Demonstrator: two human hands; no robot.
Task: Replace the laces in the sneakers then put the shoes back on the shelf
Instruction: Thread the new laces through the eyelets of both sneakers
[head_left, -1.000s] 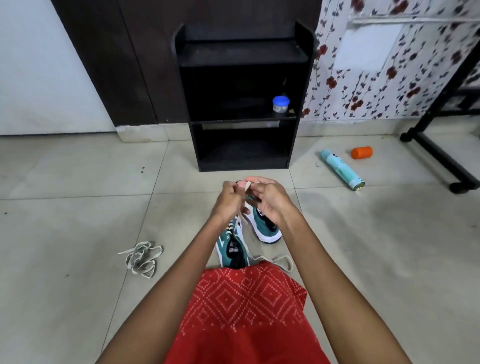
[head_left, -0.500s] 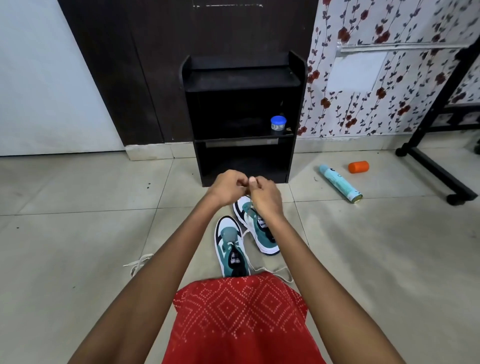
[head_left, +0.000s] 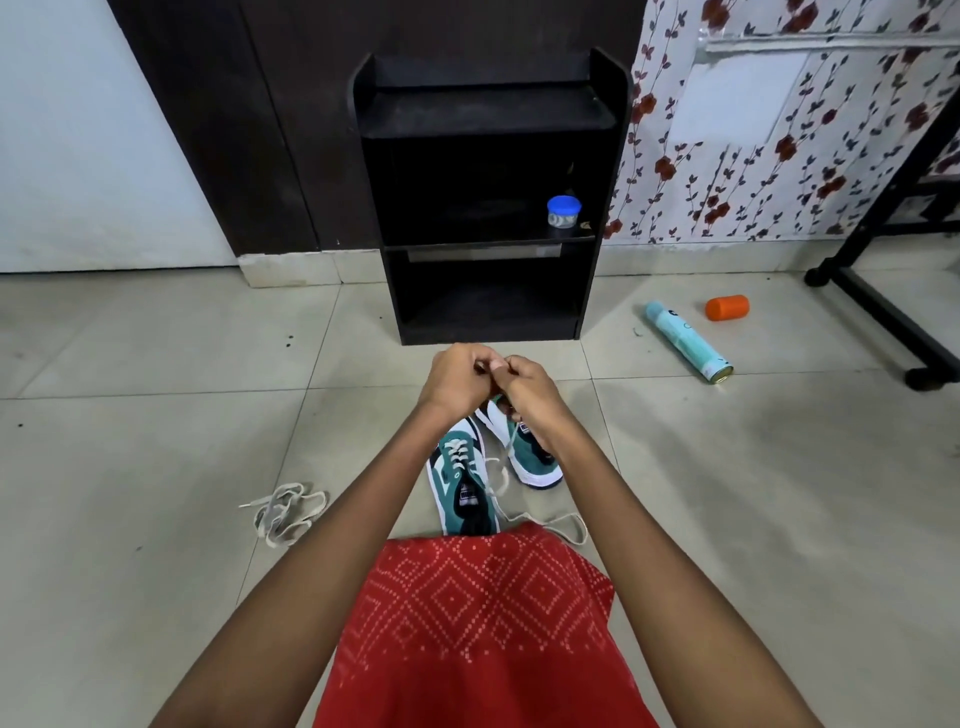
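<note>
Two teal-and-white sneakers lie on the tiled floor in front of me. The near sneaker (head_left: 464, 488) is laced with a white lace whose loose end trails right. The far sneaker (head_left: 524, 447) is partly hidden under my right hand. My left hand (head_left: 457, 382) and my right hand (head_left: 530, 389) meet above the far sneaker, fingers curled, pinching a white lace (head_left: 511, 434) that runs down to that shoe. The black shelf unit (head_left: 488, 130) stands straight ahead.
A bundle of loose white laces (head_left: 283, 512) lies on the floor at left. A blue-lidded jar (head_left: 563, 211) sits on the middle shelf. A light blue spray can (head_left: 685, 340) and an orange cap (head_left: 726, 306) lie at right, near a black wheeled frame (head_left: 883, 306).
My hands have stayed together on the lace above the far sneaker. The camera has shifted slightly, so the lace bundle at left shows fully again.
</note>
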